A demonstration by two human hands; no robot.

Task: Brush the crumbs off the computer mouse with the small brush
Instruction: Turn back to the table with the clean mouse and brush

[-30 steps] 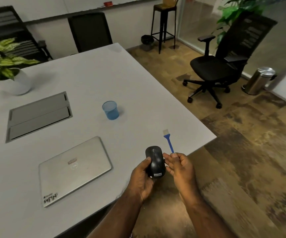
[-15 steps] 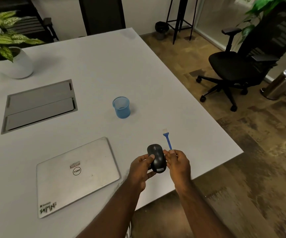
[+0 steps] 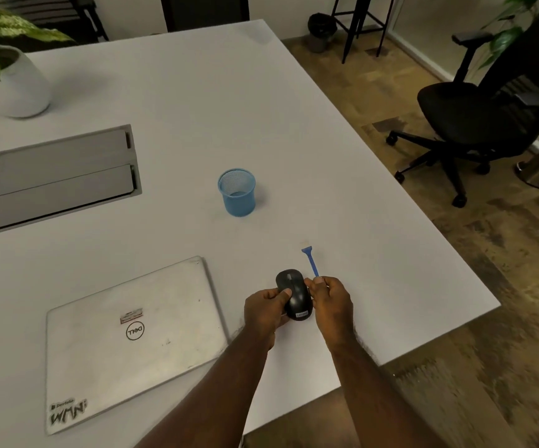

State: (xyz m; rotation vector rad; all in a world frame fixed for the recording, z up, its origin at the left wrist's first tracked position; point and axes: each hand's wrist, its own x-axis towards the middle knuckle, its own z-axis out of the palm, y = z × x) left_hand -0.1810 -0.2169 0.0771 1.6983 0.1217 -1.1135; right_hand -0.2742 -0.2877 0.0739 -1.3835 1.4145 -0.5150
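The black computer mouse (image 3: 295, 295) is near the table's front edge, and I cannot tell whether it rests on the white table (image 3: 342, 176) or is lifted just off it. My left hand (image 3: 265, 310) grips its left side, thumb on top. My right hand (image 3: 332, 302) is closed on the handle of the small blue brush (image 3: 310, 262), and its fingers touch the mouse's right side. The brush points away from me, its pale bristles clear of the mouse and just above the tabletop.
A closed silver laptop (image 3: 132, 337) lies left of my hands. A blue mesh cup (image 3: 237, 194) stands behind the mouse. Farther left are a grey cable hatch (image 3: 57, 179) and a potted plant (image 3: 12, 82). A black office chair (image 3: 475, 124) stands right of the table.
Both hands have moved forward with the mouse and brush, from beyond the table's front edge to over the tabletop. The view has tilted down. Both grips are unchanged.
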